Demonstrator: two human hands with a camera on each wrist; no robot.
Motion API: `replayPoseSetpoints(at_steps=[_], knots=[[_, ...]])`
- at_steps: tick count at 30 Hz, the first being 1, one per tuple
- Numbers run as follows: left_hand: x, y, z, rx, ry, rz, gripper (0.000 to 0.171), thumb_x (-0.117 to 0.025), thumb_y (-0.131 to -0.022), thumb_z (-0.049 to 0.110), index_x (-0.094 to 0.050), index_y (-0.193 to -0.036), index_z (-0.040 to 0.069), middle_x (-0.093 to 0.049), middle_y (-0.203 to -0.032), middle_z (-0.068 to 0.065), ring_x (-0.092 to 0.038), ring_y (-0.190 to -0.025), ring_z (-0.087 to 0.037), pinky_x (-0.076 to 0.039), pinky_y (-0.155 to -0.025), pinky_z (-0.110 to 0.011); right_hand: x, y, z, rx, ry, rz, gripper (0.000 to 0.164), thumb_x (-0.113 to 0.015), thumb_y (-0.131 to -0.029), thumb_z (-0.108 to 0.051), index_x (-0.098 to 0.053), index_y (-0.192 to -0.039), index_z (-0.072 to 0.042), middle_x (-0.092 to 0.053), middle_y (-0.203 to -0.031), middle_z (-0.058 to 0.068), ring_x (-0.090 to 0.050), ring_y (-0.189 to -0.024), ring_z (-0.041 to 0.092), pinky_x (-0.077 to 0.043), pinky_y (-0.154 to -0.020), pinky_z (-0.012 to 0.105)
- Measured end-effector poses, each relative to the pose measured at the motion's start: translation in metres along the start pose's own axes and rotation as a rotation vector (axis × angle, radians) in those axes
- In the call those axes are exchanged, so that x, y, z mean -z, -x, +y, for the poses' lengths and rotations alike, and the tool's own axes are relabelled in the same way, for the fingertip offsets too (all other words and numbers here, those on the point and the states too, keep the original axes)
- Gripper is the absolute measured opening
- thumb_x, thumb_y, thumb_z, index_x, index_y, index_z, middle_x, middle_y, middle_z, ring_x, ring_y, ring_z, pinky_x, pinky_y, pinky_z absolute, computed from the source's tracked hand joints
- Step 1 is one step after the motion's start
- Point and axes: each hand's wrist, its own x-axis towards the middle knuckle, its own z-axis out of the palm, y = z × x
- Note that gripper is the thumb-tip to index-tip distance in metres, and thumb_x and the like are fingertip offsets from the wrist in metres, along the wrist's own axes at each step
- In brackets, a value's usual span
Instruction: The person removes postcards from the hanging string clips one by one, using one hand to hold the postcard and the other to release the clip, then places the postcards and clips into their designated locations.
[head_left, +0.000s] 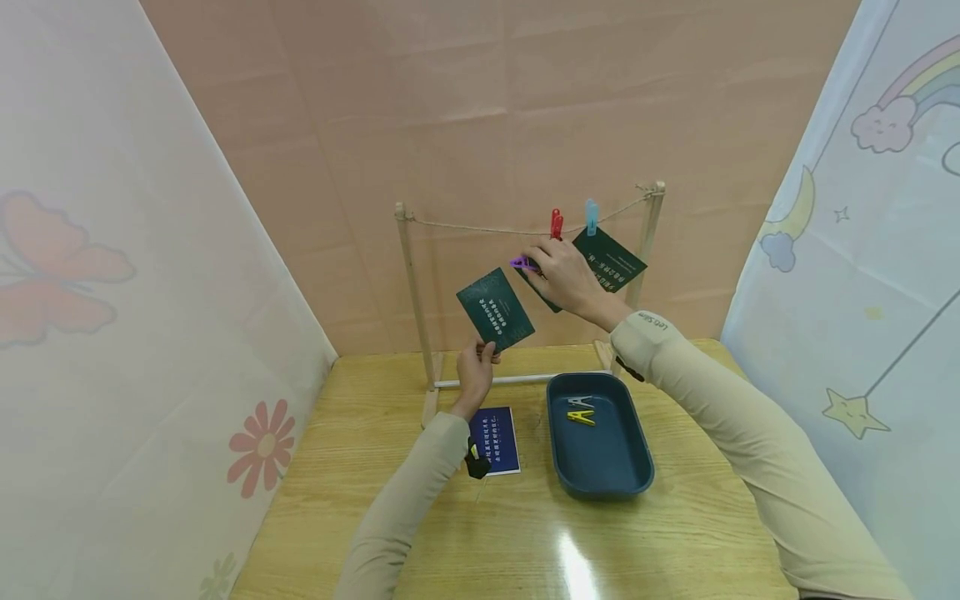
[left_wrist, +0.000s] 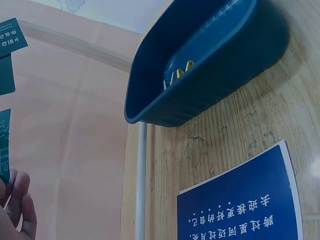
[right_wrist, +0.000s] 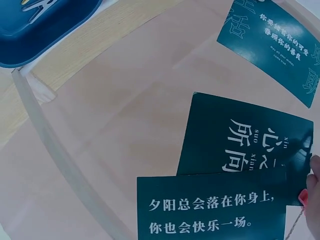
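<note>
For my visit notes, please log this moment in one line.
left hand: holds green card; right hand: holds purple clip; rope: red clip, blue clip

out there i have the left arm stretched forward, the left hand pointing up in a light pinch; the right arm slants inward, and the right hand, higher up, is pinching too, its back showing.

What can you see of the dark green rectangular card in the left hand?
This dark green rectangular card is thin and looks like stiff paper. Its face bears white lettering and, in the right wrist view, larger outlined characters. It is tilted in the air above the pale wooden table, the left hand pinching it near its lower corner.
</note>
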Motion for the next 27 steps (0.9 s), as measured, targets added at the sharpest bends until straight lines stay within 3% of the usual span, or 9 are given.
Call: replayPoseSetpoints(at_steps=[7,14,17,21,27], knots=[[0.003,0.001,-0.001,0.002,-0.01,-0.013,0.012,-0.054,-0.101,0.003,-0.06,-0.096,-0.006,-0.067,-0.087,-0.021,-0.07,-0.079,-0.036,-0.058,-0.068,-0.035,-0.002,0.007,0.001,0.021,0.023,-0.013,0.025,-0.076,-0.088,-0.01,-0.068,-0.108,0.003,-0.065,-0.1,0.017,-0.06,-0.081,0.031,-0.047,-0.073,0.045],[0.004,0.003,-0.006,0.007,-0.008,-0.031,0.012,-0.054,-0.101,0.004,-0.059,-0.096,-0.006,-0.067,-0.089,-0.022,-0.07,-0.08,-0.035,-0.058,-0.071,-0.046,-0.005,0.011,0.003,0.031,0.024,-0.007,0.026,-0.076,-0.088,-0.012,-0.068,-0.107,0.004,-0.065,-0.097,0.016,-0.06,-0.076,0.029,-0.047,-0.069,0.044],[0.005,0.004,-0.008,0.02,-0.017,-0.03,0.012,-0.054,-0.101,0.004,-0.059,-0.098,-0.006,-0.067,-0.09,-0.02,-0.07,-0.079,-0.032,-0.058,-0.071,-0.046,-0.007,0.015,0.004,0.027,0.028,-0.01,0.026,-0.077,-0.086,-0.009,-0.068,-0.106,0.005,-0.065,-0.096,0.016,-0.06,-0.074,0.029,-0.047,-0.067,0.043],[0.005,0.005,-0.009,0.028,-0.053,-0.029,0.011,-0.054,-0.101,0.003,-0.059,-0.098,-0.005,-0.067,-0.088,-0.018,-0.07,-0.077,-0.029,-0.058,-0.067,-0.037,-0.008,0.02,0.004,0.001,0.022,-0.041,0.024,-0.075,-0.087,-0.006,-0.067,-0.107,0.005,-0.064,-0.099,0.017,-0.061,-0.078,0.03,-0.048,-0.069,0.044],[0.007,0.008,-0.011,0.007,-0.051,-0.037,0.013,-0.054,-0.101,0.002,-0.058,-0.097,-0.01,-0.068,-0.089,-0.021,-0.071,-0.077,-0.032,-0.059,-0.067,-0.04,-0.006,0.026,0.001,-0.029,0.007,-0.087,0.024,-0.07,-0.092,-0.009,-0.066,-0.112,0.005,-0.064,-0.103,0.017,-0.062,-0.083,0.031,-0.047,-0.07,0.044]])
